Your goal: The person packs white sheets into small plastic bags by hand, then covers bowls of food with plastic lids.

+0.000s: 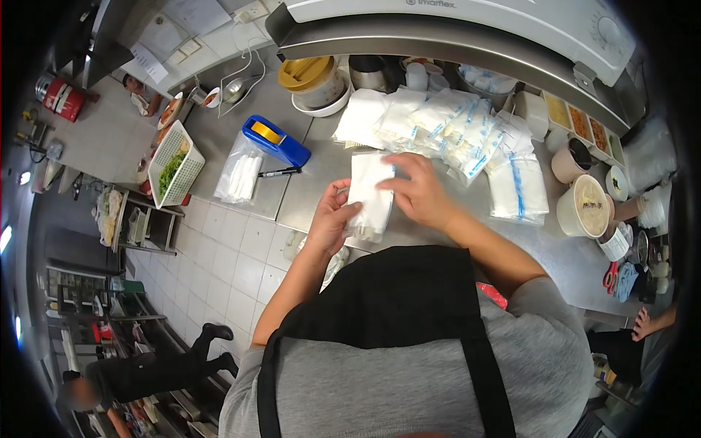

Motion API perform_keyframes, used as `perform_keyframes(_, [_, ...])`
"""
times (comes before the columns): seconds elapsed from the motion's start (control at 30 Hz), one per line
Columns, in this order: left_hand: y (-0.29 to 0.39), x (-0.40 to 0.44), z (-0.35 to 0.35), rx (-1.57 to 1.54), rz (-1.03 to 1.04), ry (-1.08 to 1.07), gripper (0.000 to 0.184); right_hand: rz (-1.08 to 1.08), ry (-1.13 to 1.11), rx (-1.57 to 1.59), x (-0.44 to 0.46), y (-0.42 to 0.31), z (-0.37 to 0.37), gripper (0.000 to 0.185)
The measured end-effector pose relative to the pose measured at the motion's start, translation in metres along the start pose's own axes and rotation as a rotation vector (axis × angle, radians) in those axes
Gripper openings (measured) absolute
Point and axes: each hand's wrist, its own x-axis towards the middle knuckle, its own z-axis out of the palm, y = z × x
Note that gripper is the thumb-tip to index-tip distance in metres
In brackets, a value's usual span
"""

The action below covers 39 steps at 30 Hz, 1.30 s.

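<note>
A flat white packet (371,191), which looks wrapped in clear plastic, is held upright in front of my apron. My left hand (333,215) grips its lower left side, thumb across the front. At its upper right edge, the bent fingers of my right hand (420,188) pinch the packet. What is inside it I cannot make out. Beyond my hands lies a heap of similar white packets (445,120) with blue print. A stack of white packets (517,186) sits to the right on the steel counter (292,193).
Left of my hands are a blue tape dispenser (276,142), a black marker (280,172) and a clear bag of white rolls (239,175). A gold-lidded tub (310,80) stands behind. Tubs (583,208) and red scissors (610,277) line the right. Other people stand nearby.
</note>
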Motion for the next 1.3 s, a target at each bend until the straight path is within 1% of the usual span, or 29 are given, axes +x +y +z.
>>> perform_keyframes(0.07, [-0.006,0.004,-0.001,0.046,0.064,0.065,0.043,0.475,0.19,0.373,-0.016,-0.014,0.015,0.029])
perform_keyframes(0.1, [-0.01,0.006,-0.002,0.069,0.095,0.099,0.043,0.637,0.2,0.57,-0.02,-0.022,0.017,0.03])
perform_keyframes(0.13, [-0.013,0.009,-0.002,0.119,0.117,0.084,0.043,0.805,0.24,0.761,-0.023,-0.029,0.019,0.031])
perform_keyframes(0.2, [-0.022,0.013,0.0,0.219,0.162,0.068,0.042,0.981,0.136,1.173,-0.024,-0.04,0.02,0.031])
perform_keyframes(0.23, [-0.025,0.015,0.004,0.215,0.18,0.049,0.043,0.942,0.117,1.126,-0.026,-0.033,0.026,0.032])
perform_keyframes(0.3, [-0.024,0.016,0.005,0.319,0.213,0.057,0.043,0.846,0.066,1.042,-0.031,0.004,0.037,0.032])
perform_keyframes(0.33, [-0.017,0.012,0.006,0.358,0.239,0.074,0.043,0.861,0.113,0.891,-0.019,0.015,0.032,0.032])
perform_keyframes(0.37, [-0.009,0.008,0.001,0.325,0.239,0.094,0.042,0.872,0.164,0.738,-0.005,0.028,0.027,0.032])
perform_keyframes(0.4, [-0.002,0.005,-0.004,0.291,0.235,0.111,0.041,0.902,0.321,0.8,0.007,0.046,0.027,0.032])
perform_keyframes(0.43, [0.002,0.003,-0.011,0.255,0.229,0.121,0.04,0.846,0.422,0.893,0.02,0.065,0.02,0.033])
perform_keyframes(0.47, [0.004,0.002,-0.022,0.271,0.254,0.16,0.039,0.827,0.436,0.873,0.018,0.101,0.018,0.035])
perform_keyframes(0.5, [0.004,0.002,-0.037,0.289,0.277,0.193,0.037,0.859,0.479,0.742,0.024,0.122,0.021,0.037])
perform_keyframes(0.53, [0.006,0.001,-0.05,0.307,0.299,0.222,0.036,0.88,0.324,0.503,0.022,0.147,0.021,0.04])
perform_keyframes(0.6, [0.01,-0.001,-0.077,0.357,0.371,0.351,0.032,0.879,0.024,0.018,0.015,0.189,0.023,0.046])
perform_keyframes(0.63, [0.009,0.001,-0.098,0.375,0.417,0.406,0.031,0.841,-0.029,-0.066,0.018,0.192,0.025,0.045])
perform_keyframes(0.67, [0.009,0.003,-0.119,0.394,0.463,0.458,0.029,0.803,-0.079,-0.151,0.022,0.194,0.026,0.044])
perform_keyframes(0.7, [0.013,0.004,-0.138,0.5,0.46,0.548,0.028,0.764,-0.126,-0.236,0.024,0.195,0.027,0.043])
perform_keyframes(0.8, [0.032,0.003,-0.203,0.817,0.443,0.813,0.024,0.344,0.034,-0.697,0.017,0.205,0.025,0.044])
perform_keyframes(0.83, [0.04,0.004,-0.227,0.917,0.441,0.904,0.023,0.372,0.137,-0.656,0.021,0.189,0.026,0.041])
perform_keyframes(0.9, [0.048,0.011,-0.28,1.195,0.481,1.018,0.034,0.425,0.339,-0.574,0.043,0.13,0.028,0.034])
perform_keyframes(0.93, [0.053,0.016,-0.301,1.349,0.517,1.057,0.038,0.487,0.326,-0.47,0.046,0.112,0.035,0.033])
perform_keyframes(1.0, [0.061,0.029,-0.335,1.435,0.54,1.007,0.043,0.613,0.301,-0.265,0.051,0.08,0.049,0.03])
perform_keyframes(1.03, [0.066,0.036,-0.346,1.476,0.553,0.979,0.045,0.631,0.24,-0.211,0.052,0.068,0.059,0.03])
perform_keyframes(1.13, [0.084,0.052,-0.371,1.464,0.191,0.779,0.044,0.698,0.081,-0.037,0.053,0.036,0.095,0.03])
perform_keyframes(1.23, [0.104,0.054,-0.365,1.632,0.133,0.682,0.045,0.801,-0.024,0.19,0.06,0.004,0.136,0.028])
perform_keyframes(1.3, [0.113,0.055,-0.371,1.624,0.089,0.623,0.042,0.882,-0.082,0.382,0.059,-0.014,0.167,0.025])
